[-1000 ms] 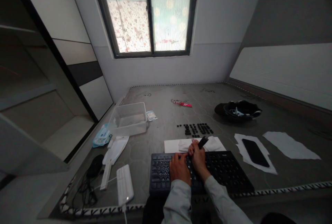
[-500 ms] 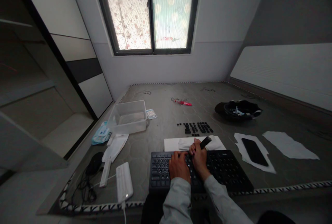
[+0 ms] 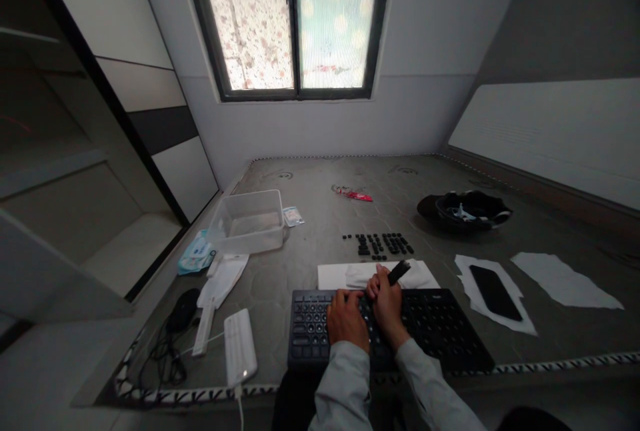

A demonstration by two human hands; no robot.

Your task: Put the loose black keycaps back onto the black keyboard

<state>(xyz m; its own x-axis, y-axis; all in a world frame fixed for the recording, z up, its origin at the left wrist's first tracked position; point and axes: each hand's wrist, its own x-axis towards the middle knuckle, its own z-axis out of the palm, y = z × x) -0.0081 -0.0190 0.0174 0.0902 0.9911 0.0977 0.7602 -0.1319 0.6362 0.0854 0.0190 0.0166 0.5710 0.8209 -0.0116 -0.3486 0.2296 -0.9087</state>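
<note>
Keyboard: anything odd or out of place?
Yes. Part of the keyboard looks stripped of keycaps, and loose keycaps lie in rows on the surface beyond it. The left hand rests on the keys; the right hand grips a dark tool.

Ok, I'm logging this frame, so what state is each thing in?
Keyboard: flat, many keycaps off.
Loose keycaps: in rows beyond the keyboard.
Left hand: resting on the keyboard.
Right hand: closed on a black tool.
Plastic box: upright, no lid.
Phone: screen dark, lying on white paper.
</note>
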